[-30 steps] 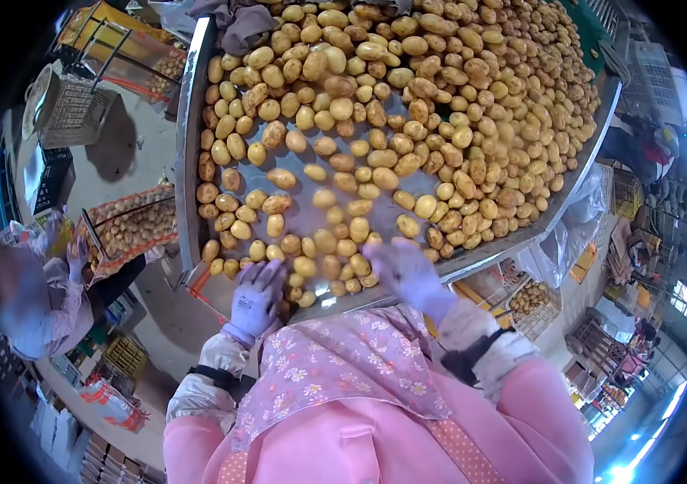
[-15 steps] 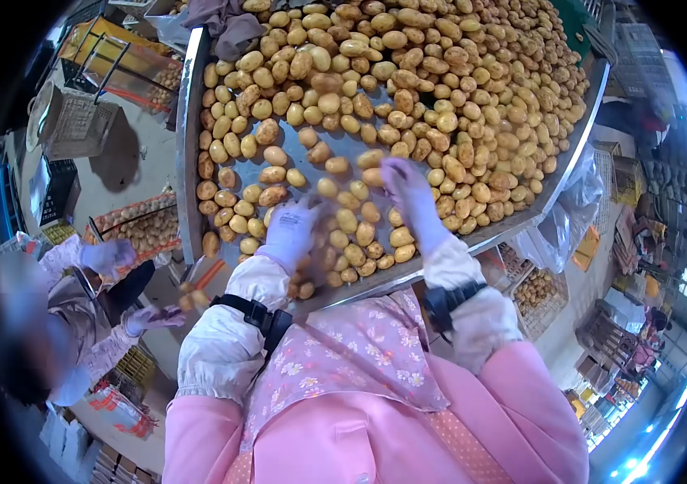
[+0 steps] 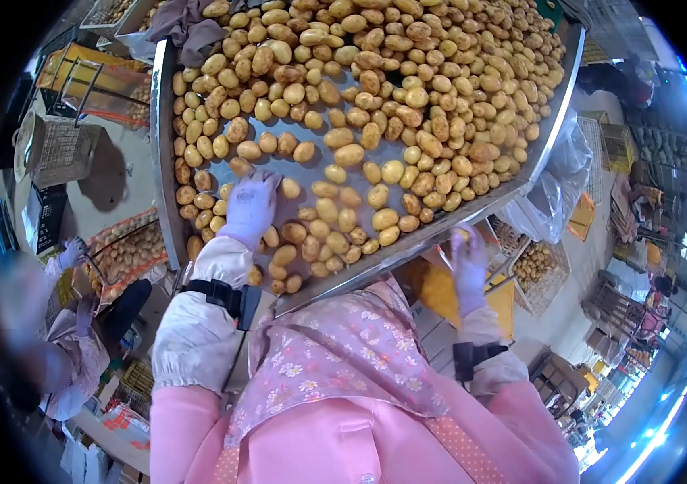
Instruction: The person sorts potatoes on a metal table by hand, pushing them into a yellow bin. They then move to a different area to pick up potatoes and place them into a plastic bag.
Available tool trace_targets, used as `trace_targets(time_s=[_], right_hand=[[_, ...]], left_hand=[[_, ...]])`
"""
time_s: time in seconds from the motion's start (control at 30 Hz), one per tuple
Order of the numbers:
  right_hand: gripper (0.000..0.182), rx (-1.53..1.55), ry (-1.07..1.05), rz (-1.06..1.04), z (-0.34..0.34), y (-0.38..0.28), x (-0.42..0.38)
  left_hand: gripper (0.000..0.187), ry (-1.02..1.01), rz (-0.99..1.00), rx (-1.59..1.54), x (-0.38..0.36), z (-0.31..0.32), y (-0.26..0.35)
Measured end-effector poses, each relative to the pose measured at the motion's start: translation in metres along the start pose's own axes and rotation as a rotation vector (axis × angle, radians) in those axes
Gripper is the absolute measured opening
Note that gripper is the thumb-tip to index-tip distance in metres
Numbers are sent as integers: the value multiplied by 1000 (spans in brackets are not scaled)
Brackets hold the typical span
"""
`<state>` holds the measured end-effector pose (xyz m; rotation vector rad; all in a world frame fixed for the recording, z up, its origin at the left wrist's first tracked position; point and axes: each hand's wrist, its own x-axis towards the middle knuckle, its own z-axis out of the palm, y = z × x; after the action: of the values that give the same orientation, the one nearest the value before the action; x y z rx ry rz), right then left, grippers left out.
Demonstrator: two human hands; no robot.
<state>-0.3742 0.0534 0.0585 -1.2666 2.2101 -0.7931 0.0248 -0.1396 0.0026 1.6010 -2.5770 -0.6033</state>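
Many potatoes [image 3: 440, 105] are spread and heaped over a metal-rimmed sorting table [image 3: 335, 157]. My left hand [image 3: 249, 208], in a pale purple glove, lies palm down among the loose potatoes on the left. Its fingers are stretched forward, with one potato [image 3: 289, 188] beside the fingertips. Past the table's front rim, my right hand [image 3: 468, 266] is raised over the right side, gloved the same way. Its fingers are curled around a small yellowish potato [image 3: 462, 235], partly hidden by them.
Below my right hand sits a yellow sack [image 3: 444, 297], next to a crate of potatoes [image 3: 539, 270]. Clear plastic [image 3: 549, 198] hangs at the table's right edge. On the left are a co-worker [image 3: 61, 347], a net bag of potatoes [image 3: 130, 246] and a basket [image 3: 65, 149].
My right hand has moved from the potatoes on the table out past its front right rim. My left hand has shifted left and slightly forward. The camera view has shifted too.
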Motion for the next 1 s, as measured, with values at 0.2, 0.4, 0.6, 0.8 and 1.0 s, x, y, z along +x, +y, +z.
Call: trace_targets(time_s=[0.2,0.4,0.6,0.8,1.0], right_hand=[[17,-63,-107,-61,15,-8,7],[33,-516,-712,-364,140,-96,8],[25,-513,-60,-737,120,-117,-5],[30,-495,-646,-915,195,-77,-41],[33,-1103,-941,-854,210,-108,-44]], left_hand=[[31,7,-49,8,-15,15,-3],[20,106,-180,-214,-28,-15,5],[22,190,-399,-291,-121,-12,33],[32,389,-524,-627,-186,39,24],[32,354,-765,-1278,-159,19,29]])
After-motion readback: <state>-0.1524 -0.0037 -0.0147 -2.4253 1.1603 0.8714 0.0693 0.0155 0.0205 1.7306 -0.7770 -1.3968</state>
